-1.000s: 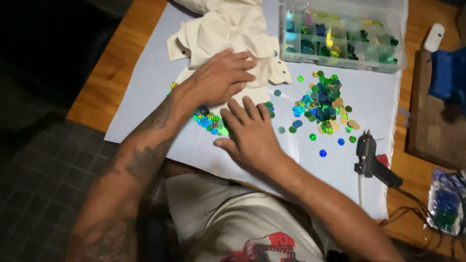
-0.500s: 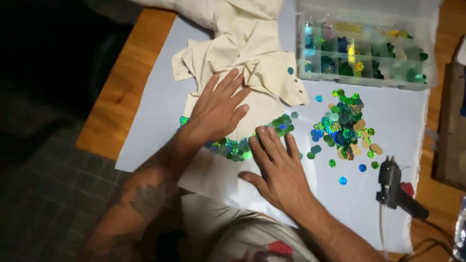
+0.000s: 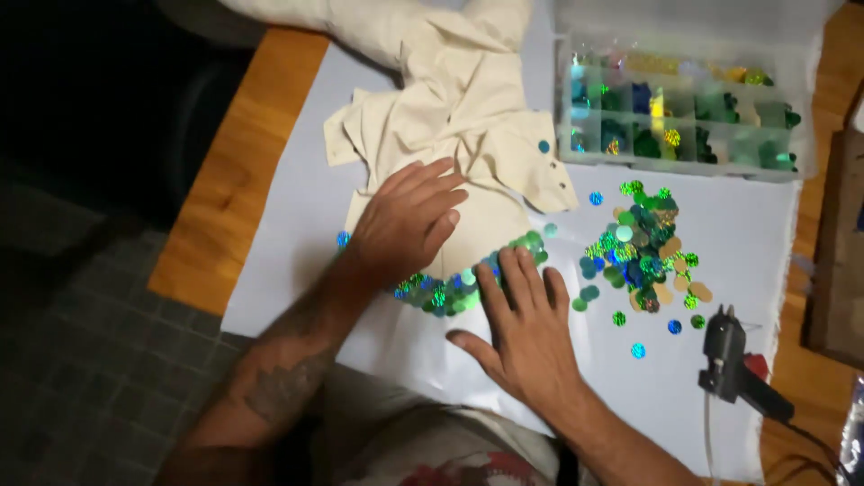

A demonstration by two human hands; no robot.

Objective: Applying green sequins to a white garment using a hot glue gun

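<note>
Since a second ago both hands have stayed flat on the work while the view has slid, so the cloth and sequins now sit more to the middle; the hands themselves have barely shifted along the sequinned hem. That suggests pressing down on freshly laid sequins rather than picking anything up.

Nearest, the right hand lies palm down on the white sheet, fingers spread and straight, fingertips resting on the near edge of the sequin row. It grips nothing. The forearm runs back toward the near right.

Just beyond and to the left, the left hand is also open and flat, palm on the cream cloth, fingers pointing far-right, holding the fabric down. It grips nothing either. The sequin row curves along the cloth's near edge, between the two hands.

To the right lies a loose sequin pile, green, blue and gold, apart from the hands. A glue gun rests near right on the sheet. Farthest, a clear compartment box holds sorted sequins, on the wooden table.
</note>
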